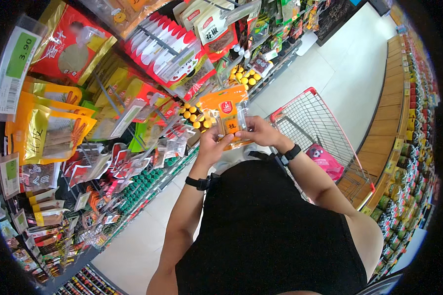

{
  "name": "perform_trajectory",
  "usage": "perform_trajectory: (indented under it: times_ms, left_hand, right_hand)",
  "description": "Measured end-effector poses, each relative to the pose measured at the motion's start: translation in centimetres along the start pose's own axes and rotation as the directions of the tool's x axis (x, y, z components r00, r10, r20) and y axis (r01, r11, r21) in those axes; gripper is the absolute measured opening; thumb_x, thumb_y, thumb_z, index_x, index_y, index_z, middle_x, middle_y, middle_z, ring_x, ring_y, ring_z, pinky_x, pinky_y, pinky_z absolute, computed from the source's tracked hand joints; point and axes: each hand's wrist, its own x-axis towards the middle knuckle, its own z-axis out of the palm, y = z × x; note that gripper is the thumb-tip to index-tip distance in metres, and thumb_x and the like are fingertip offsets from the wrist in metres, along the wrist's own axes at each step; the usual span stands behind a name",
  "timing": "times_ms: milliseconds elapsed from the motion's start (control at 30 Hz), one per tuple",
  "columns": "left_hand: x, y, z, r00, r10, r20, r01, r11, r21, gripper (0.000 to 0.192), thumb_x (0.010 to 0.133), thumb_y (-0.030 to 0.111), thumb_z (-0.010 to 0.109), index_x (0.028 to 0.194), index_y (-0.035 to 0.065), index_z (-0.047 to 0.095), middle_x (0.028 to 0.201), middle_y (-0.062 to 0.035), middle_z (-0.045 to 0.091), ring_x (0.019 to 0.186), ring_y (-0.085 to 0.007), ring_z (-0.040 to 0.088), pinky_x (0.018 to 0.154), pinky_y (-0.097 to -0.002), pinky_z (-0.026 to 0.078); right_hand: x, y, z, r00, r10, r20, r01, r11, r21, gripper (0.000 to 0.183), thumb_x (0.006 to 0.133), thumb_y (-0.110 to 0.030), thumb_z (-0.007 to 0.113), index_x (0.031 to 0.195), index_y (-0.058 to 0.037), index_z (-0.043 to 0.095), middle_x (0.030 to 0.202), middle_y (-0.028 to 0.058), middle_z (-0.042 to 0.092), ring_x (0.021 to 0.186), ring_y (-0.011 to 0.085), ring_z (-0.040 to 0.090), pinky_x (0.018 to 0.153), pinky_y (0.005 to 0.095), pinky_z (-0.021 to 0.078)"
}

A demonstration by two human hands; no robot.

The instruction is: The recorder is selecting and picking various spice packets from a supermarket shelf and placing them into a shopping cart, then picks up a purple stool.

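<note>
Both hands grip an orange plastic spice packet (pixel 225 105) with a red emblem and printed writing, held upright in front of my chest. My left hand (pixel 211 143) pinches its lower left side, thumb across the front. On the lower right side, my right hand (pixel 261 131) holds it with the thumb also on the front. Part of the packet's lower half is covered by the thumbs. Left of my hands, yellow-orange packets of bark strips (pixel 57 138) hang on a rack, near a red and gold packet (pixel 72 48).
A wire shopping cart (pixel 299 107) with red trim stands to my right, a pink bag (pixel 325 162) inside. Yellow-capped bottles (pixel 243 75) and green-capped bottles (pixel 144 186) line the lower shelves. Metal hooks and price tags (pixel 16 70) jut out. Jars (pixel 395 199) fill the right-hand wooden display.
</note>
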Motion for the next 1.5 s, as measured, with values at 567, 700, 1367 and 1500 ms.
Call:
perform_trajectory:
  times_ms: [567,700,1367,1500]
  left_hand:
    - [-1.7,2.2,1.2,0.930,0.321,0.178,-0.359,0.896,0.261,0.060,0.078,0.027,0.069,0.125,0.0017,0.043,0.121,-0.0182,0.050,0.110,-0.0289,0.050,0.094,-0.0393,0.039]
    - [-3.1,5.5,0.5,0.868,0.191,0.458,-0.363,0.873,0.324,0.075,0.075,0.041,0.068,0.130,-0.0003,0.037,0.135,-0.0219,0.035,0.126,-0.0361,0.035,0.103,-0.0427,0.030]
    - [-6.2,5.8,-2.6,0.874,0.288,0.390,-0.447,0.791,0.417,0.084,0.080,0.030,0.067,0.144,0.0024,0.020,0.113,-0.0168,0.050,0.085,-0.0256,0.053,0.084,-0.0361,0.044]
    - [-7.1,6.7,-3.7,0.910,0.161,0.382,-0.334,0.831,0.444,0.087,0.082,0.029,0.064,0.147,0.0079,0.010,0.114,-0.0169,0.051,0.085,-0.0258,0.055,0.081,-0.0365,0.045]
  right_hand:
    - [-0.2,-4.1,4.2,0.868,-0.464,-0.176,0.244,0.708,-0.663,0.108,0.067,-0.050,0.073,0.141,0.0015,0.014,0.139,0.0280,0.016,0.132,0.0420,0.015,0.109,0.0477,0.0162]
    - [0.1,-3.7,3.8,0.841,-0.461,-0.281,0.291,0.825,-0.484,0.114,0.065,-0.051,0.074,0.141,0.0003,0.005,0.136,0.0233,0.016,0.132,0.0377,0.016,0.109,0.0468,0.0156]
    - [4.5,-13.6,7.4,0.546,-0.829,-0.122,0.428,0.401,-0.810,0.110,0.058,-0.037,0.076,0.142,-0.0061,0.012,0.132,0.0235,0.020,0.127,0.0384,0.021,0.105,0.0488,0.0205]
    - [7.6,-18.1,6.6,0.427,-0.888,-0.170,0.227,0.287,-0.931,0.103,0.061,-0.035,0.073,0.141,-0.0022,0.016,0.132,0.0241,0.021,0.125,0.0386,0.023,0.105,0.0478,0.0217]
